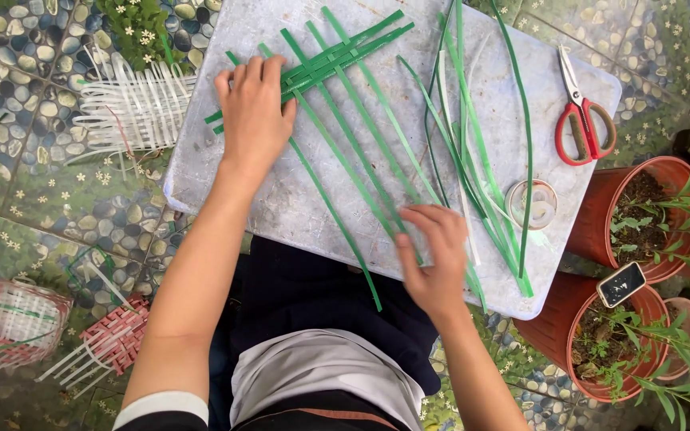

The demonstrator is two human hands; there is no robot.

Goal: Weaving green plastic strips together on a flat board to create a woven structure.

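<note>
Green plastic weaving strips (345,120) lie crossed on a pale grey board (225,175) resting over my lap. My left hand (255,112) presses flat on the crossed part of the strips, fingers together. My right hand (433,259) is at the near ends of the strips, fingers curled around one or two of them near the board's front edge. More loose green strips (481,144) fan out on the right half of the board.
Red-handled scissors (580,120) and a roll of clear tape (533,203) lie on the board's right side. Terracotta pots with plants (648,207) and a phone (620,284) stand to the right. White (133,104) and red woven pieces (113,339) lie on the pebble-pattern floor to the left.
</note>
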